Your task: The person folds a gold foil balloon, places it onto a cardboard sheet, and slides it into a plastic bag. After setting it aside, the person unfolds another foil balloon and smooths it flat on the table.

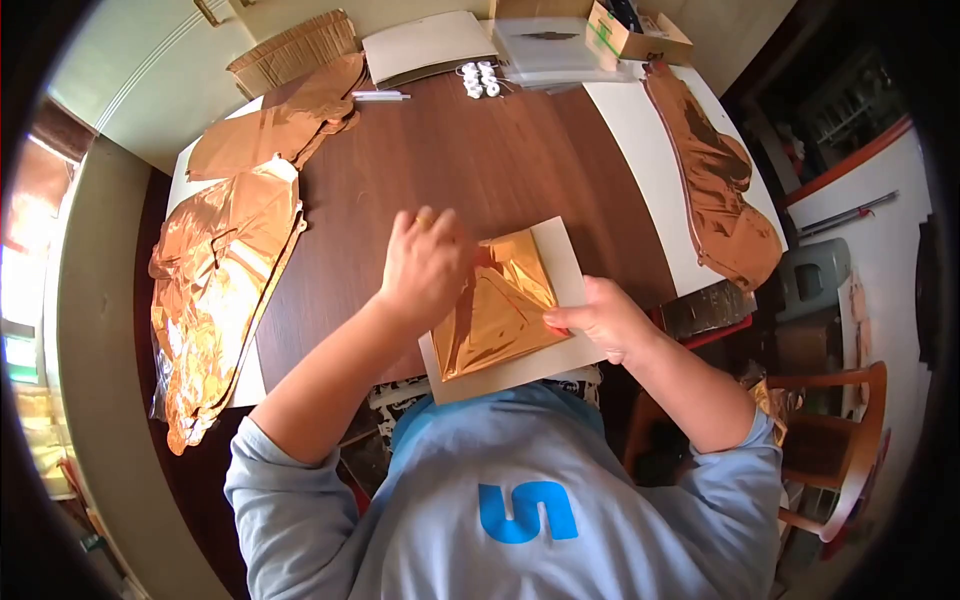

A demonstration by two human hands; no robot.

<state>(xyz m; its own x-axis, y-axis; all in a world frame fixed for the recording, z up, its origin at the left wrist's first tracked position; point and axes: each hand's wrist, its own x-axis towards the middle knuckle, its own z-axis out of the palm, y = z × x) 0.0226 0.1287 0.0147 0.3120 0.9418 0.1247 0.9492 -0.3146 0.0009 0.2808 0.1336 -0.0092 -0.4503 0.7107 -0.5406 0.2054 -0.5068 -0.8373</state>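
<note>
A folded gold foil sheet [510, 315] lies on a pale board [565, 250] at the table's front edge, in front of my body. My left hand [430, 262] is over the upper left part of the foil, its fingers curled in and blurred; what they hold, if anything, is hidden. My right hand [605, 322] grips the board's right side, with the thumb on top at the foil's right corner and the fingers beneath or along the edge. A small red spot shows at the thumb.
Shiny copper foil pieces [225, 270] lie at the left, with more [260, 130] behind. Another copper stack [715, 180] rests on white board at the right. White spools [478, 80], clear sheets [550, 50] and an open box [640, 45] stand at the back. A wooden chair [825, 440] is lower right.
</note>
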